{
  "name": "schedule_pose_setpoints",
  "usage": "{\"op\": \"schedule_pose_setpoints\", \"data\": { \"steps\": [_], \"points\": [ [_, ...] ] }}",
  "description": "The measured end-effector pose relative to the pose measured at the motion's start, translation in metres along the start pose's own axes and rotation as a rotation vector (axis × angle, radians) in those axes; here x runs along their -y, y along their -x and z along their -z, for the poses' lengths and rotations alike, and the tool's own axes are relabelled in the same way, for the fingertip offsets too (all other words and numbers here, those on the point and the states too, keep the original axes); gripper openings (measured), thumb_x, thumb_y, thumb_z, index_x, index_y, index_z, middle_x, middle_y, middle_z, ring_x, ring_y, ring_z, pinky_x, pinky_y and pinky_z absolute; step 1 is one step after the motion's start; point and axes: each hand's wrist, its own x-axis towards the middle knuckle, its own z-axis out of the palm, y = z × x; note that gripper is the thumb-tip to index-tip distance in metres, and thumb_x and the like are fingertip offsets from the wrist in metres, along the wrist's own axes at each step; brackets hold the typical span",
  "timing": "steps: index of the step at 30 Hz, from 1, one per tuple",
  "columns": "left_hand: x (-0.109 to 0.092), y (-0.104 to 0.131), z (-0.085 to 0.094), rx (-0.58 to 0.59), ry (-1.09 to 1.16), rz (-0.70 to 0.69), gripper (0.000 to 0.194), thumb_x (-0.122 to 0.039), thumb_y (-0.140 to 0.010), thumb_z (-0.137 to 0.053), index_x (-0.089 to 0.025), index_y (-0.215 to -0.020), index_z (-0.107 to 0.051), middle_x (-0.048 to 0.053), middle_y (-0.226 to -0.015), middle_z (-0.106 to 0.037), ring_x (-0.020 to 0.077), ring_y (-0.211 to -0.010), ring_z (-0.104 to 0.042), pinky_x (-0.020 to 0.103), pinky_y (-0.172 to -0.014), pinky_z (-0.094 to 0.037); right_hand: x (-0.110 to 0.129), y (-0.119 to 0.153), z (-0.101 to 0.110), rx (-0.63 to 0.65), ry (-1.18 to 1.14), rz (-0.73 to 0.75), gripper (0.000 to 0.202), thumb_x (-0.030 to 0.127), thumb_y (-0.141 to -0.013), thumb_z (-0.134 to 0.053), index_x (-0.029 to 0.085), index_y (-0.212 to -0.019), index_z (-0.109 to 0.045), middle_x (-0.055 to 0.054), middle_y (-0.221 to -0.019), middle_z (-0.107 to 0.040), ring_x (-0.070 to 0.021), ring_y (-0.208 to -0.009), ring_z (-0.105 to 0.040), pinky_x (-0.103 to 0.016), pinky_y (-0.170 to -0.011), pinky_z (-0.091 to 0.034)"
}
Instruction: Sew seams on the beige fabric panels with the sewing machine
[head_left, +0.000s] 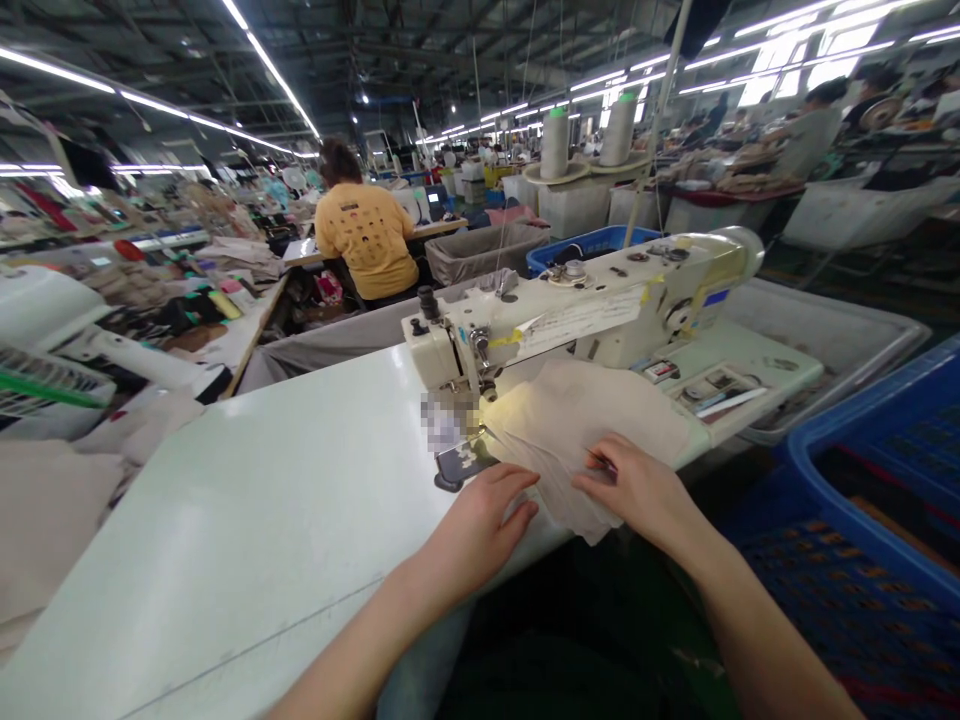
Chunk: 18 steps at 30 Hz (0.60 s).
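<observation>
A thin pale beige fabric piece (600, 400) lies in soft folds under the head of a white sewing machine (585, 320), lit yellow near the needle. Its near edge hangs over the table's front. My left hand (484, 515) is by the fabric's left edge, fingers stretched to the right and thumb apart, with nothing seen in it. At the fabric's near right part, my right hand (637, 490) has its fingers curled and the thumb close to them, gripping the cloth. Beside the needle area, a dark metal plate (465, 460) shows in front of a pixelated patch.
The pale green sewing table (300, 480) stretches left. Blue plastic baskets (825, 450) stand at the right. Thread cones (555, 145) rise behind the machine. Another person in a yellow shirt (367, 235) sits ahead, facing away. A white fan (60, 340) is at far left.
</observation>
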Motion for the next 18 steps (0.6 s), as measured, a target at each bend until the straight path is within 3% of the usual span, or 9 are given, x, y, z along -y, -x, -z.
{"op": "schedule_pose_setpoints", "data": {
  "steps": [8, 14, 18],
  "points": [
    [0.003, 0.000, 0.000, 0.029, 0.007, 0.014, 0.030, -0.020, -0.095, -0.055, -0.019, -0.121, -0.068, 0.009, -0.123, -0.070, 0.0231, -0.116, -0.064, 0.041, -0.106, -0.052, -0.007, -0.003, 0.007, 0.083, -0.120, 0.016, 0.024, 0.038, -0.093, -0.054, 0.023, -0.077, -0.063, -0.002, -0.084, -0.064, -0.0184, -0.076, -0.062, -0.029, -0.070, -0.045],
    [0.009, -0.008, -0.011, -0.116, -0.002, -0.043, 0.038, -0.015, -0.095, -0.051, -0.017, -0.131, -0.063, 0.013, -0.135, -0.062, 0.0258, -0.126, -0.059, 0.048, -0.109, -0.051, -0.013, -0.006, 0.005, 0.020, -0.113, 0.013, 0.031, 0.038, -0.096, -0.049, 0.023, -0.072, -0.061, -0.002, -0.078, -0.063, -0.0185, -0.072, -0.060, -0.029, -0.067, -0.044],
    [0.004, -0.015, -0.014, -0.123, 0.020, -0.094, 0.038, -0.015, -0.094, -0.054, -0.020, -0.131, -0.064, 0.012, -0.135, -0.062, 0.0253, -0.126, -0.058, 0.046, -0.108, -0.051, -0.012, -0.007, 0.007, 0.036, -0.114, 0.019, 0.032, 0.038, -0.096, -0.048, 0.023, -0.070, -0.060, -0.002, -0.078, -0.064, -0.0188, -0.073, -0.061, -0.029, -0.068, -0.044]
  ]
}}
